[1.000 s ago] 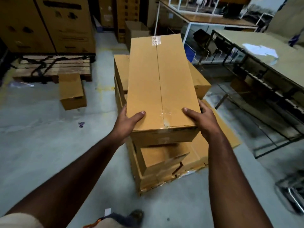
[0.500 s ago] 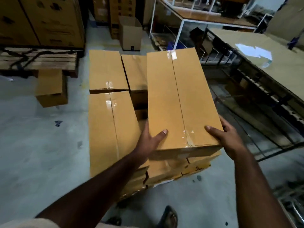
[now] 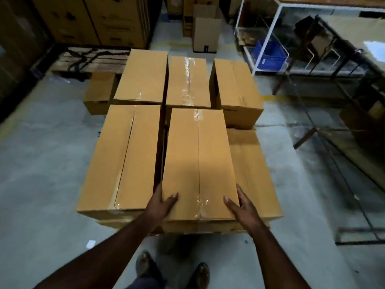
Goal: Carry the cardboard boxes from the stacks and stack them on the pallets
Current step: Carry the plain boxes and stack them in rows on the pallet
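Note:
A long taped cardboard box (image 3: 198,163) lies lengthwise in the middle of the stack in front of me. My left hand (image 3: 161,202) grips its near left corner, thumb on top. My right hand (image 3: 239,205) grips its near right corner the same way. To its left sits a box of the same size (image 3: 123,161). Three more boxes (image 3: 188,80) form the far row. A lower box (image 3: 252,170) shows on the right, partly covered. The pallet under the stack is hidden.
A wooden pallet (image 3: 89,61) with black straps lies at the back left, a small box (image 3: 100,92) in front of it. Tall cartons (image 3: 108,19) line the back wall. A metal-framed table (image 3: 341,65) and a white rack with a blue crate (image 3: 269,53) stand right.
The box in my hands has moved left and down onto the middle of the stack. I have stepped closer; both feet now show below.

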{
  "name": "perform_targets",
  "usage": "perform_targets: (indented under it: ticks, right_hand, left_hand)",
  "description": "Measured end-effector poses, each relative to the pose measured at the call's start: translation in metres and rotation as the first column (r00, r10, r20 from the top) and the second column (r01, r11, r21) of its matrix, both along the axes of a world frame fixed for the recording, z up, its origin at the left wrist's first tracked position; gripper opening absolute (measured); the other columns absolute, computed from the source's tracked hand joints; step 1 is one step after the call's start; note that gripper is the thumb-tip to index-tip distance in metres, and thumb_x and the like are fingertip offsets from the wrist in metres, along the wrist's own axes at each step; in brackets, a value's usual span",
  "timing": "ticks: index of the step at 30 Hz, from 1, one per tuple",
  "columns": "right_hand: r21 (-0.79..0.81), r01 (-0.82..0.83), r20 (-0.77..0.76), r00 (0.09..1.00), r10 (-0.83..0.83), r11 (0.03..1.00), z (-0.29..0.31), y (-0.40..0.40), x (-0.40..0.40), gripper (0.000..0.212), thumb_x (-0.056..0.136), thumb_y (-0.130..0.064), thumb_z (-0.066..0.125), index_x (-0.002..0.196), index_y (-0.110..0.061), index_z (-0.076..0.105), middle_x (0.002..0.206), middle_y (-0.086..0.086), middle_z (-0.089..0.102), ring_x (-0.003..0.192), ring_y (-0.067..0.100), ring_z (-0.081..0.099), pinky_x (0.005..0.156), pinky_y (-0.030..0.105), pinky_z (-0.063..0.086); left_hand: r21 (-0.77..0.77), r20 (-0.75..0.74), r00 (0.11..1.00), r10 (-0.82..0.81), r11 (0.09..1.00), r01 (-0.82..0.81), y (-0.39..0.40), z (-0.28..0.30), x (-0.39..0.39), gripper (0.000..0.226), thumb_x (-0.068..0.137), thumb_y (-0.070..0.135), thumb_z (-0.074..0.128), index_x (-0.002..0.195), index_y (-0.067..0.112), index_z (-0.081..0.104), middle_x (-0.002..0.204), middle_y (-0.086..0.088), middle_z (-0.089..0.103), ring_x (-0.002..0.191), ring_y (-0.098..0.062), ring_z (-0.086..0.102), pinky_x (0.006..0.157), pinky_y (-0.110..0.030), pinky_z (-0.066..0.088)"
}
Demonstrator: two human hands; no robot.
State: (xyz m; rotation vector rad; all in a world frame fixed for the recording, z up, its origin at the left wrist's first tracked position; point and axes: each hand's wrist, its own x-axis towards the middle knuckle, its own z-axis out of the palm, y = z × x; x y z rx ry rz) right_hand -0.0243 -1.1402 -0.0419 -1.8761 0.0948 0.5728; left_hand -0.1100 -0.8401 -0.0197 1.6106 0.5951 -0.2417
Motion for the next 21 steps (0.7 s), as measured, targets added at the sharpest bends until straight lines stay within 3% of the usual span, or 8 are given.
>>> perform_targets:
  ticks: [2, 6, 10, 12, 13, 16, 18, 21]
  right_hand:
    - [0.018, -0.012, -0.025, 1.0, 0.013, 1.0, -0.018, 0.006, 0.009, 0.105, 0.074, -0.074, 0.077, 0.161, -0.035, 0.033, 0.161, -0.01, 0.044, 0.149, 0.014, 0.042, 0.122, 0.035, 0.036]
    - [-0.025, -0.045, -0.023, 0.999, 0.044, 0.999, -0.047, 0.019, 0.028, 0.079, 0.099, -0.029, 0.071, 0.164, -0.033, 0.026, 0.164, -0.012, 0.034, 0.152, 0.014, 0.034, 0.119, 0.029, 0.032]
    - [-0.068, -0.067, -0.026, 0.998, 0.065, 0.995, -0.058, 0.023, 0.04, 0.085, 0.098, -0.035, 0.071, 0.166, -0.036, 0.019, 0.169, -0.005, 0.031, 0.155, 0.019, 0.031, 0.122, 0.034, 0.032]
    - [-0.093, -0.096, -0.05, 0.995, 0.092, 0.991, -0.06, 0.022, 0.036, 0.105, 0.088, -0.046, 0.08, 0.166, -0.042, 0.01, 0.17, -0.005, 0.028, 0.155, 0.023, 0.031, 0.123, 0.043, 0.035]
    - [-0.11, -0.125, -0.086, 0.99, 0.116, 0.986, -0.059, 0.021, 0.034, 0.121, 0.078, -0.054, 0.087, 0.165, -0.046, 0.002, 0.171, -0.005, 0.024, 0.155, 0.024, 0.029, 0.123, 0.047, 0.035]
    - [-0.121, -0.176, -0.11, 0.98, 0.163, 0.977, -0.058, 0.016, 0.021, 0.153, 0.053, -0.062, 0.097, 0.156, -0.058, -0.016, 0.174, -0.007, 0.012, 0.157, 0.023, 0.02, 0.124, 0.054, 0.033]
    - [-0.143, -0.221, -0.124, 0.971, 0.204, 0.965, -0.055, 0.016, 0.026, 0.158, 0.051, -0.056, 0.1, 0.156, -0.056, -0.018, 0.174, -0.008, 0.007, 0.159, 0.023, 0.015, 0.125, 0.053, 0.03]
    - [-0.186, -0.311, -0.145, 0.947, 0.287, 0.932, -0.049, 0.021, 0.03, 0.166, 0.05, -0.053, 0.102, 0.156, -0.05, -0.026, 0.175, -0.007, -0.005, 0.16, 0.022, 0.006, 0.127, 0.049, 0.025]
  left_hand:
    - [0.043, -0.065, 0.997, 0.034, 0.999, -0.031, 0.004, -0.016, 0.01, 0.07, 0.094, 0.042, 0.072, 0.155, 0.027, 0.04, 0.142, -0.003, 0.06, 0.124, -0.022, 0.061, 0.106, -0.05, 0.053]
    - [0.099, -0.116, 0.991, 0.065, 0.994, -0.054, 0.005, -0.048, 0.021, 0.064, 0.097, 0.035, 0.071, 0.152, 0.029, 0.04, 0.138, 0.0, 0.059, 0.125, -0.025, 0.06, 0.104, -0.046, 0.053]
    - [0.216, -0.088, 0.994, 0.067, 0.975, -0.047, 0.003, -0.055, 0.033, 0.069, 0.098, 0.031, 0.069, 0.157, 0.023, 0.033, 0.144, 0.001, 0.052, 0.136, -0.022, 0.051, 0.109, -0.035, 0.042]
    - [0.277, -0.117, 0.993, 0.022, 0.961, 0.012, 0.001, -0.053, 0.036, 0.097, 0.093, 0.038, 0.076, 0.164, 0.018, 0.013, 0.166, -0.006, 0.031, 0.148, -0.022, 0.035, 0.119, -0.037, 0.033]
    - [0.255, -0.153, 0.987, -0.04, 0.964, 0.079, 0.0, -0.049, 0.038, 0.123, 0.083, 0.047, 0.083, 0.166, 0.019, -0.003, 0.173, -0.004, 0.008, 0.156, -0.023, 0.018, 0.125, -0.041, 0.025]
    - [0.325, -0.319, 0.87, -0.377, 0.819, 0.474, -0.005, -0.044, 0.036, 0.174, 0.043, 0.079, 0.087, 0.148, 0.033, -0.044, 0.152, 0.002, -0.056, 0.151, -0.026, -0.03, 0.128, -0.053, 0.006]
    - [0.398, -0.405, 0.805, -0.433, 0.709, 0.582, -0.005, -0.04, 0.037, 0.177, 0.045, 0.073, 0.091, 0.145, 0.027, -0.047, 0.146, -0.008, -0.062, 0.146, -0.034, -0.04, 0.126, -0.054, -0.002]
    - [0.434, -0.446, 0.799, -0.403, 0.683, 0.587, -0.004, -0.029, 0.045, 0.173, 0.055, 0.059, 0.096, 0.151, 0.018, -0.042, 0.149, -0.015, -0.058, 0.144, -0.037, -0.042, 0.125, -0.052, -0.004]
